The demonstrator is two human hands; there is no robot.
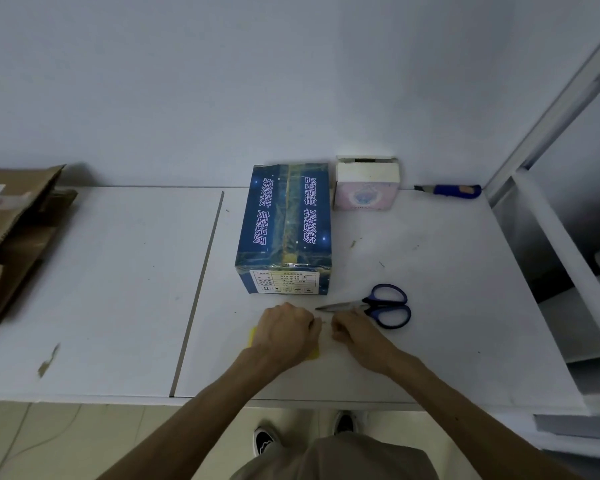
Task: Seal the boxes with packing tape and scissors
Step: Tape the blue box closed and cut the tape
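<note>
- The yellow tape roll (315, 355) lies just in front of the blue box (286, 223), under the left hand (288, 329), whose fingers curl round it.
- The right hand (352, 329) is beside it with bent fingers (pinching tape? I cannot tell).
- The tape is probably light and clingy, so pinch its free end.

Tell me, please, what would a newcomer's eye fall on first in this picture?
The dark blue box with white lettering stands out most, in the middle of the white table, with a tape strip along its top. Just in front of it, the left hand covers a yellow object, and the right hand sits close beside it, fingers curled. Blue-handled scissors lie to the right of the hands.
</note>
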